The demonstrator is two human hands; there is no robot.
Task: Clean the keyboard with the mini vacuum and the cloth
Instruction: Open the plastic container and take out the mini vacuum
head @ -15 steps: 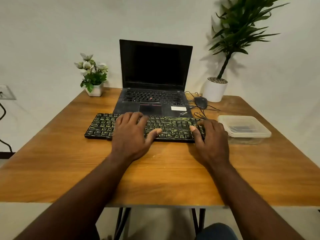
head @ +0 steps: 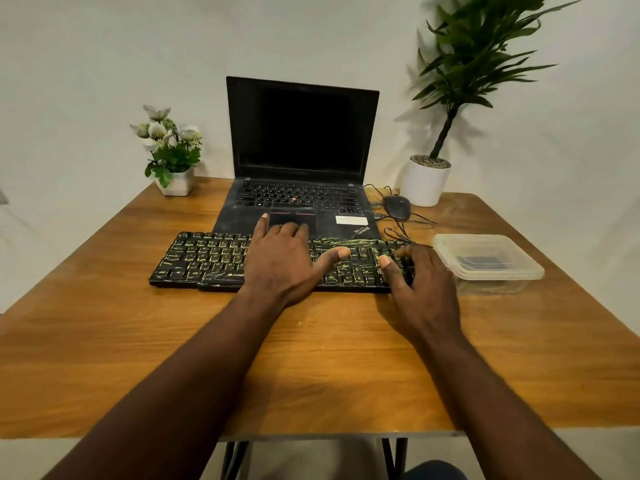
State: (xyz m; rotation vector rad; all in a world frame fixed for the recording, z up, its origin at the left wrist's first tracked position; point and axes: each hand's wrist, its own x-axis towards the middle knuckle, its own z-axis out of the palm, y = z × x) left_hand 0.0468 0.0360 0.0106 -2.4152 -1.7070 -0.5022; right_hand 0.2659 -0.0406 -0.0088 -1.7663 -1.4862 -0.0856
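An open black laptop (head: 301, 161) sits on the wooden table (head: 104, 306) between a flower pot (head: 171, 157) and a potted plant (head: 440, 133), with a wired mouse (head: 397, 206) and lidded plastic container (head: 486, 259) nearby.

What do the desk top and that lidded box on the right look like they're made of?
The desk top looks like wood or wood-look laminate: warm brown grain with a soft sheen. The lidded box appears to be clear, slightly cloudy plastic; something dark shows through it.

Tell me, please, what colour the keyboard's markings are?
Yellow-green scribbles over black keys on the keyboard, clearest in the head view.
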